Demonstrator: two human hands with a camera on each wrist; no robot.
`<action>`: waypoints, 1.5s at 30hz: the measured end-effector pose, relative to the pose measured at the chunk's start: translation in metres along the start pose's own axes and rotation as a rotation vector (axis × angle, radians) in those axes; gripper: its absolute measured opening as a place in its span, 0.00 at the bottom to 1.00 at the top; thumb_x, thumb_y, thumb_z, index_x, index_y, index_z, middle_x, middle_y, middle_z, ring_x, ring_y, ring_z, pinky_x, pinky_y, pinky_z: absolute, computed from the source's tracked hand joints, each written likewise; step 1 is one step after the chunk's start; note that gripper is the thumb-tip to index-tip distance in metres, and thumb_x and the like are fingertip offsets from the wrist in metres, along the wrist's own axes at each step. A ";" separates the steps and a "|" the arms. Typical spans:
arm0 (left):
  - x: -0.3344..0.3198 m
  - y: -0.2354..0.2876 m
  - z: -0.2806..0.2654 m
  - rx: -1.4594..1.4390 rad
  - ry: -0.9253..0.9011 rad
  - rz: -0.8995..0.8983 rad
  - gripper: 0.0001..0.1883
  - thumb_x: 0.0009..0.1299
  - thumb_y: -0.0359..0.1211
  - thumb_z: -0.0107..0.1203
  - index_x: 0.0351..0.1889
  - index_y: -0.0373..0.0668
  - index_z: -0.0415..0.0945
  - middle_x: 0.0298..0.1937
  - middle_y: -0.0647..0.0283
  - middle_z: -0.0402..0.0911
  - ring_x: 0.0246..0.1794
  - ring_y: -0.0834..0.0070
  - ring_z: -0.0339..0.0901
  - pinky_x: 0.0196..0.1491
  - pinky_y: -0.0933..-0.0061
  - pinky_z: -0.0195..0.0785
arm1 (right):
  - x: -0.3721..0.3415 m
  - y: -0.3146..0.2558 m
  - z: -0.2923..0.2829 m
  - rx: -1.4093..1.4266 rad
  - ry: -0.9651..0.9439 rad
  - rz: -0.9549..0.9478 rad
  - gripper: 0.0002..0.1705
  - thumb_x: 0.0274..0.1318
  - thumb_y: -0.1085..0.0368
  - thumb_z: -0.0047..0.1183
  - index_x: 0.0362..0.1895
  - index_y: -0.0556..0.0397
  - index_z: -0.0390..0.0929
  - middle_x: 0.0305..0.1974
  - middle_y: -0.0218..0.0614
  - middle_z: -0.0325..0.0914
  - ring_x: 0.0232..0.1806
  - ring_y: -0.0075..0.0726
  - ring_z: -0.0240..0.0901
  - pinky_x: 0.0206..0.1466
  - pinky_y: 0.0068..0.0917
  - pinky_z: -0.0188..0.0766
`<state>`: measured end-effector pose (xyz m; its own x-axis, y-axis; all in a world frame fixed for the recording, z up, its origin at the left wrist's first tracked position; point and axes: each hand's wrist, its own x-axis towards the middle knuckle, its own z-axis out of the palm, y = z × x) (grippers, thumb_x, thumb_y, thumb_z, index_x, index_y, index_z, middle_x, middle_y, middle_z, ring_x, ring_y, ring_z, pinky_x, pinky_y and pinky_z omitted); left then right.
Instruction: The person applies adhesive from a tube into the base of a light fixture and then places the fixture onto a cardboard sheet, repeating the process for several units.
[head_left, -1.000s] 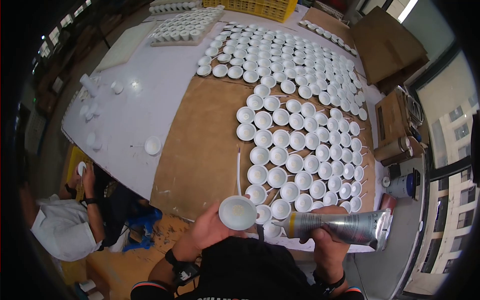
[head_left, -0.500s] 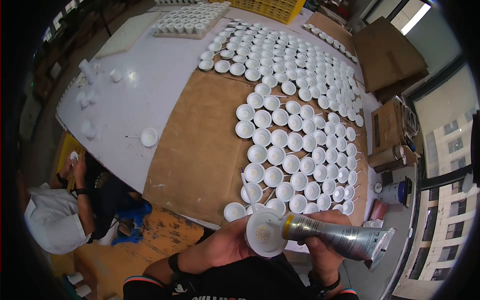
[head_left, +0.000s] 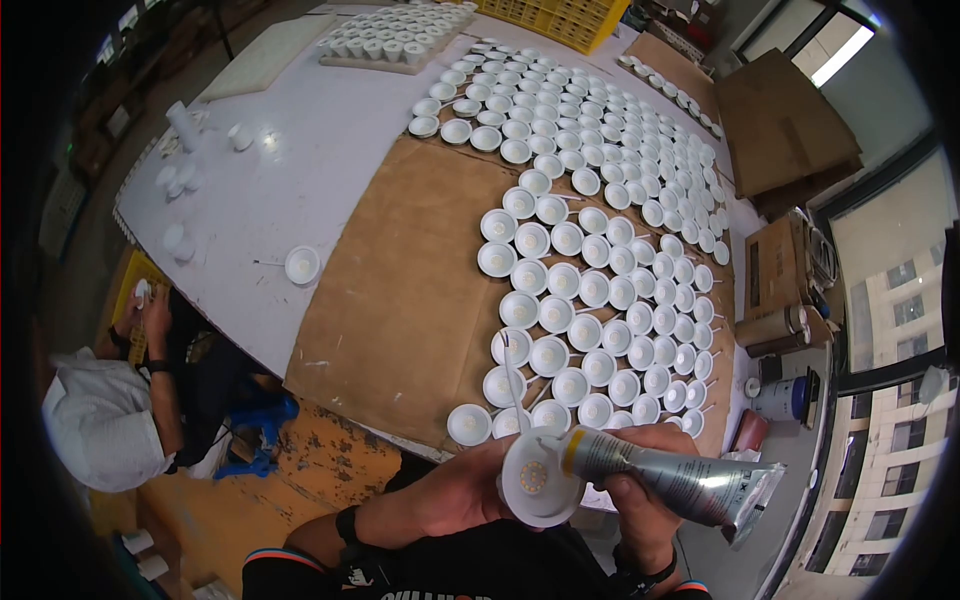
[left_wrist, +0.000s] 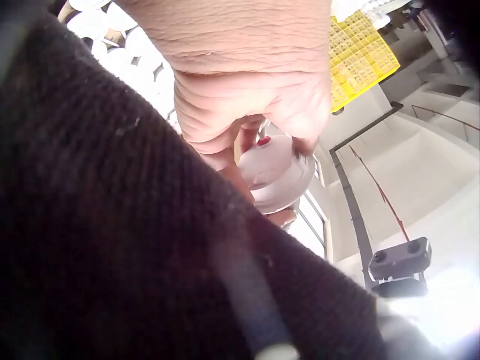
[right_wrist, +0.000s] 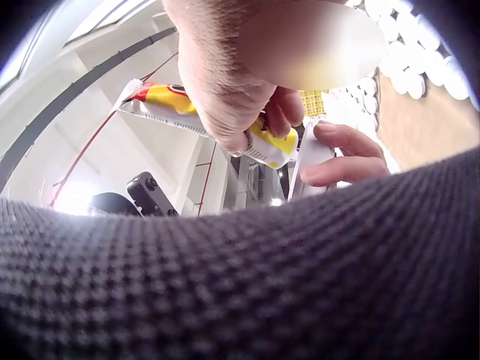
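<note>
In the head view my left hand (head_left: 460,495) holds a white round lamp cup (head_left: 538,488), its face tilted up to show a ring of small yellowish LED dots. A thin white wire sticks up from its far side. My right hand (head_left: 648,500) grips a silver squeeze tube (head_left: 690,480) with a yellow band, lying slantwise; its nozzle end overlaps the cup's inner upper wall. The left wrist view shows fingers around the back of the cup (left_wrist: 274,176). From the right wrist, the tube (right_wrist: 169,101) shows a yellow and red print side, close against the cup.
Rows of similar lamp cups (head_left: 598,368) stand on brown cardboard (head_left: 390,270) across the table. A lone cup (head_left: 302,265) lies left on the white tabletop. A tray of white cups (head_left: 395,50) and a yellow crate (head_left: 560,20) sit behind. Another person (head_left: 110,420) works at the left.
My left hand has brought the lamp cup right, from apart to under the tube's nozzle end. Over the last half second cup and tube have shifted slightly right and down.
</note>
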<state>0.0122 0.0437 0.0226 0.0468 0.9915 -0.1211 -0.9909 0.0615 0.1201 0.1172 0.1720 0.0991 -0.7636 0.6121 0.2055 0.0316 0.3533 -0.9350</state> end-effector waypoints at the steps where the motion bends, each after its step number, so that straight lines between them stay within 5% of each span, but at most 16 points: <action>1: 0.000 0.000 0.000 0.000 0.000 0.000 0.26 0.65 0.45 0.35 0.55 0.36 0.50 0.49 0.54 0.64 0.45 0.68 0.69 0.43 0.67 0.68 | -0.001 0.000 0.001 0.000 0.000 0.000 0.25 0.38 0.55 0.57 0.35 0.61 0.65 0.29 0.39 0.70 0.30 0.28 0.64 0.34 0.22 0.62; 13: -0.003 0.000 0.002 0.001 -0.045 0.023 0.26 0.65 0.46 0.35 0.55 0.38 0.50 0.49 0.56 0.64 0.45 0.69 0.69 0.43 0.68 0.68 | -0.002 0.000 0.000 -0.146 0.036 -0.106 0.18 0.34 0.66 0.55 0.33 0.59 0.68 0.30 0.38 0.70 0.31 0.30 0.64 0.36 0.23 0.60; 16: -0.004 -0.001 0.003 0.052 0.112 0.017 0.26 0.65 0.45 0.37 0.55 0.39 0.50 0.50 0.58 0.63 0.46 0.72 0.67 0.45 0.71 0.67 | 0.001 -0.006 -0.003 -0.308 -0.065 -0.169 0.15 0.31 0.69 0.56 0.31 0.58 0.71 0.30 0.37 0.70 0.30 0.31 0.65 0.35 0.24 0.61; 21: -0.005 0.001 0.004 0.043 0.165 0.118 0.29 0.63 0.45 0.41 0.57 0.40 0.48 0.52 0.61 0.60 0.50 0.75 0.64 0.48 0.72 0.63 | 0.004 -0.011 -0.009 -0.389 -0.062 -0.164 0.12 0.36 0.68 0.57 0.30 0.56 0.73 0.22 0.38 0.71 0.20 0.33 0.70 0.24 0.22 0.66; 28: -0.006 -0.001 -0.002 0.148 0.093 0.195 0.30 0.64 0.44 0.40 0.58 0.39 0.44 0.54 0.61 0.58 0.51 0.74 0.62 0.49 0.71 0.61 | 0.011 -0.033 -0.020 -0.335 -0.262 0.041 0.10 0.36 0.67 0.56 0.28 0.55 0.73 0.13 0.38 0.68 0.17 0.40 0.68 0.21 0.23 0.65; 31: -0.005 -0.001 -0.002 0.183 0.089 0.230 0.29 0.64 0.44 0.39 0.58 0.39 0.44 0.55 0.60 0.58 0.53 0.72 0.60 0.50 0.69 0.59 | 0.003 -0.036 -0.021 -0.399 -0.329 0.161 0.14 0.30 0.73 0.58 0.28 0.59 0.72 0.26 0.36 0.72 0.26 0.25 0.68 0.30 0.22 0.65; 33: -0.004 -0.002 -0.002 0.188 0.127 0.223 0.28 0.64 0.44 0.38 0.58 0.39 0.45 0.54 0.60 0.58 0.54 0.72 0.59 0.51 0.68 0.59 | 0.001 -0.034 -0.019 0.035 -0.219 0.314 0.12 0.30 0.72 0.59 0.26 0.58 0.73 0.27 0.37 0.72 0.27 0.27 0.69 0.32 0.24 0.66; 36: 0.000 -0.002 0.001 0.122 0.121 0.208 0.27 0.65 0.45 0.36 0.57 0.39 0.48 0.54 0.60 0.59 0.54 0.72 0.59 0.52 0.67 0.57 | 0.006 -0.037 -0.016 0.092 -0.198 0.466 0.11 0.29 0.70 0.59 0.25 0.57 0.74 0.28 0.37 0.72 0.29 0.29 0.69 0.34 0.25 0.65; 37: 0.001 -0.003 0.000 0.126 0.120 0.206 0.27 0.65 0.45 0.36 0.57 0.39 0.48 0.54 0.60 0.59 0.54 0.72 0.59 0.52 0.67 0.57 | 0.005 -0.028 -0.017 0.074 -0.256 0.327 0.14 0.31 0.69 0.59 0.28 0.59 0.73 0.28 0.37 0.71 0.29 0.29 0.68 0.34 0.24 0.64; 43: 0.007 -0.013 -0.009 -0.049 0.070 0.164 0.26 0.65 0.47 0.33 0.56 0.39 0.51 0.55 0.60 0.60 0.54 0.70 0.59 0.56 0.67 0.51 | 0.001 0.000 -0.005 0.226 -0.174 0.163 0.17 0.38 0.66 0.57 0.33 0.61 0.69 0.31 0.36 0.70 0.31 0.27 0.66 0.35 0.23 0.64; 45: 0.009 -0.015 0.000 0.099 0.209 0.133 0.29 0.63 0.51 0.35 0.55 0.41 0.54 0.54 0.57 0.61 0.53 0.65 0.60 0.53 0.61 0.55 | 0.000 0.001 0.001 0.221 -0.112 0.189 0.17 0.38 0.65 0.57 0.34 0.60 0.68 0.31 0.36 0.70 0.31 0.27 0.66 0.35 0.23 0.64</action>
<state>0.0273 0.0518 0.0198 -0.1202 0.9473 -0.2971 -0.9688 -0.0466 0.2434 0.1167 0.1718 0.0976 -0.8240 0.5666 0.0003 0.0481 0.0705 -0.9964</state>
